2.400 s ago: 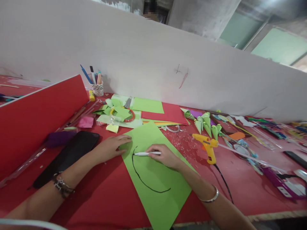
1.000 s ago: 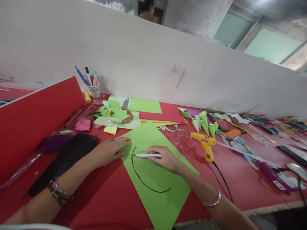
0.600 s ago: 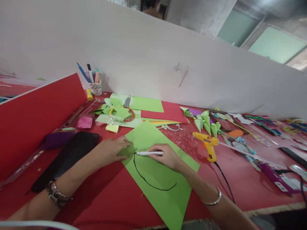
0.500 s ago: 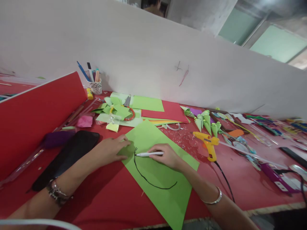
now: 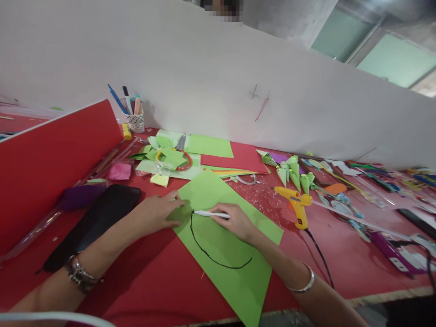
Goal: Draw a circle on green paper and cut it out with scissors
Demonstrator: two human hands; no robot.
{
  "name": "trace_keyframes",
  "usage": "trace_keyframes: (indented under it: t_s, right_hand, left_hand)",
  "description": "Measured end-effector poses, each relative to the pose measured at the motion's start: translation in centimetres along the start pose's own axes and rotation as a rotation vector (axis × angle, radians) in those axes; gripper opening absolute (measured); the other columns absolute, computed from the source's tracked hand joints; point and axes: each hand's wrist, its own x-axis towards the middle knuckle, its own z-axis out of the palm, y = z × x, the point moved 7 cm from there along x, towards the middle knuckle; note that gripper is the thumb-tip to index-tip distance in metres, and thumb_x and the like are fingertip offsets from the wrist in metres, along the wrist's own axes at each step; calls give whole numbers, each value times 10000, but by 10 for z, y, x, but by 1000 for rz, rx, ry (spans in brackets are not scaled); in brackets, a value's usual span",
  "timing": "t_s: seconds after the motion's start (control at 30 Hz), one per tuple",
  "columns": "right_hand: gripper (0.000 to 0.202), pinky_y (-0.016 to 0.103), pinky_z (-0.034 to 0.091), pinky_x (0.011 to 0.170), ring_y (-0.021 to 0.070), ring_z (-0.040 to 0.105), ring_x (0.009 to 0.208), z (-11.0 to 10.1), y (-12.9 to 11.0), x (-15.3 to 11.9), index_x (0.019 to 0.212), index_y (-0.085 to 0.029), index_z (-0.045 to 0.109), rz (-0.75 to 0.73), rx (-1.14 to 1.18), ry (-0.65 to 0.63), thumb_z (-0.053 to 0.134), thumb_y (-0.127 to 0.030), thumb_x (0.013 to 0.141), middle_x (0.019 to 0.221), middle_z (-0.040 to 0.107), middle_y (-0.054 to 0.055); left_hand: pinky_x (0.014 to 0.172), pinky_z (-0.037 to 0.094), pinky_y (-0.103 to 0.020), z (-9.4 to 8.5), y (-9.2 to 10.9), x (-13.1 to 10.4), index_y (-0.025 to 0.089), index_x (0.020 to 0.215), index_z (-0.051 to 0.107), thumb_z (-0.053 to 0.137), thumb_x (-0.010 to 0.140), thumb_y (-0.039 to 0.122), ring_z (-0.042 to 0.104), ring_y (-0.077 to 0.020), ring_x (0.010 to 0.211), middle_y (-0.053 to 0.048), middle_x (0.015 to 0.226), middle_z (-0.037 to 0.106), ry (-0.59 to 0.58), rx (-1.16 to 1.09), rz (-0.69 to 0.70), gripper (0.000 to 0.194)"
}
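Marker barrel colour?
White: the marker barrel shows best in the head view, held in the right hand.

A yellow glue gun [image 5: 299,210] lies near green, probably paper cones [image 5: 294,174].

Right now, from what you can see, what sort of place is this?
Probably a paper-craft workspace, judging by the white marker held at a green paper sheet, the yellow hot-glue gun, and the green cones that look like rolled paper.

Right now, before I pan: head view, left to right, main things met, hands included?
Upright red board → bare left hand → slim white marker → right hand gripping it → yellow plastic glue gun → purple box with white panel.
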Motion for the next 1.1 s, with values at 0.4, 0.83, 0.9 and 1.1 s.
trace_keyframes:
  t_s: [0.4, 0.83, 0.9, 1.1]
  right_hand:
    - [171, 191, 303, 386, 98, 451, 452, -10, 12, -3, 907, -181, 614, 111, -99, 165, 473, -251, 841, 652, 600, 6]
    - [239, 199, 301, 377, 94, 419, 442, -37, 22, -8, 898, -166, 600, 108, 102, 216, 502, -367, 814, 629, 570, 8]
    - [224, 201, 310, 390, 94, 424, 452, -30, 12, -9, 908, -177, 619, 44, 93, 112, 501, -348, 823, 638, 579, 8]
    - [189, 205, 303, 403, 98, 420, 466, -23, 8, -16, 910, -181, 609, 65, 80, 107, 505, -318, 832, 633, 561, 5]
  left_hand:
    - [537, 400, -251, -2, 2, 0, 244, 1186, 479, 538, 769, 388, 582, -153, 622, -62, 1129, 522, -63, 58, -20, 446]
    - [637, 466, -354, 0, 26, -8, 178, 1294, 360, 558, 738, 451, 607, -246, 745, -160, 1194, 490, -73, 142, -94, 651]
    - [631, 474, -375, 0, 37, -7, 144, 1282, 383, 553, 739, 462, 610, -261, 746, -177, 1171, 503, -84, 138, -114, 651]
    - [663, 474, -404, 6, 72, -8, 47, 1064, 591, 507, 791, 456, 621, -275, 707, -214, 1057, 562, -174, 209, -174, 499]
